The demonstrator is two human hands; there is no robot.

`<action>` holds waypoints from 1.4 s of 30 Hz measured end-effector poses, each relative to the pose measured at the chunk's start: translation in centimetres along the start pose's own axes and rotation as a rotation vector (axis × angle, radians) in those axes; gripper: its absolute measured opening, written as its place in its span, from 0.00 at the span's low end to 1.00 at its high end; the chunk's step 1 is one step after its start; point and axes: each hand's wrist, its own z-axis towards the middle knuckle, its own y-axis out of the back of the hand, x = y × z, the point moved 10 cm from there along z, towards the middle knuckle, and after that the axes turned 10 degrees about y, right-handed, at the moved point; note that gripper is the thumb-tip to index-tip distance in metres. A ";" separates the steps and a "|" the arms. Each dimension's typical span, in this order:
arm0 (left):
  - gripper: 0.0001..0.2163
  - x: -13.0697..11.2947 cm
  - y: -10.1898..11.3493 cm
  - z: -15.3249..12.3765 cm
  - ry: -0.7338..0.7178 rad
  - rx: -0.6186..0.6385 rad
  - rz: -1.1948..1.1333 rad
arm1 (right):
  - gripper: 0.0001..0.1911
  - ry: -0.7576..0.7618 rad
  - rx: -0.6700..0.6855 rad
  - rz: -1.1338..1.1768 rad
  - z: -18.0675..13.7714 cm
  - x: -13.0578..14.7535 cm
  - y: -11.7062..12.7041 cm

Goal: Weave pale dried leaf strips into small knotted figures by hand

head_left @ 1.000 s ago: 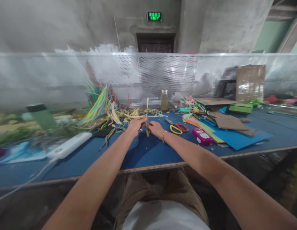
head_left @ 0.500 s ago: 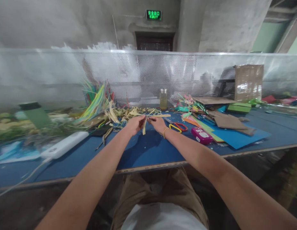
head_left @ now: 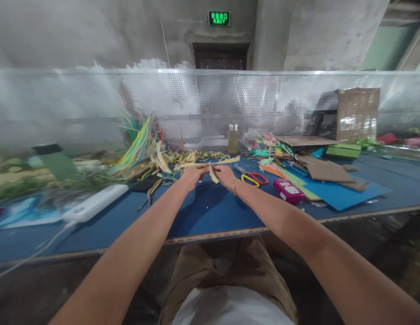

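Over the blue table, my left hand (head_left: 192, 177) and my right hand (head_left: 226, 176) are close together, fingers pinched on pale yellow strips. A short, flat strip end (head_left: 214, 176) hangs down between the hands. Behind the fingers, a longer pale strip (head_left: 231, 160) extends to the right, and another length runs out to the left. Where the strips cross is hidden by the fingertips. Scissors (head_left: 253, 179) with red and yellow handles lie just right of my right hand.
Dry pale strips (head_left: 183, 158) are heaped behind my hands. A white power strip (head_left: 96, 203) lies left, near a green bottle (head_left: 53, 160). Rightward are a magenta box (head_left: 287, 190), blue sheets (head_left: 352, 194) and cardboard (head_left: 327, 169). A clear bottle (head_left: 233, 141) stands before the perforated screen (head_left: 237, 99).
The hanging strip end has swung from beside my left fingers toward my right hand. My hands have drawn slightly closer together, and the view has shifted a little.
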 end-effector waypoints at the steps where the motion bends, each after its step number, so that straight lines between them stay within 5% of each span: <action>1: 0.15 -0.2 0.1 0.0 -0.027 -0.014 0.020 | 0.17 -0.014 -0.002 0.006 -0.1 -0.1 -0.2; 11: 0.11 -0.9 0.9 0.1 -0.172 -0.087 -0.031 | 0.11 -0.022 0.048 0.029 -0.6 1.3 -0.5; 19: 0.09 -0.6 1.0 0.1 -0.097 -0.104 -0.030 | 0.07 -0.072 0.043 0.236 -0.3 -0.3 -1.8; 35: 0.12 0.5 1.0 0.7 0.024 -0.090 -0.238 | 0.08 -0.058 0.078 0.203 -0.1 -1.0 -2.3; 42: 0.14 0.7 -0.6 -0.1 0.085 0.038 -0.208 | 0.12 -0.031 0.052 0.075 -0.3 -0.4 -1.1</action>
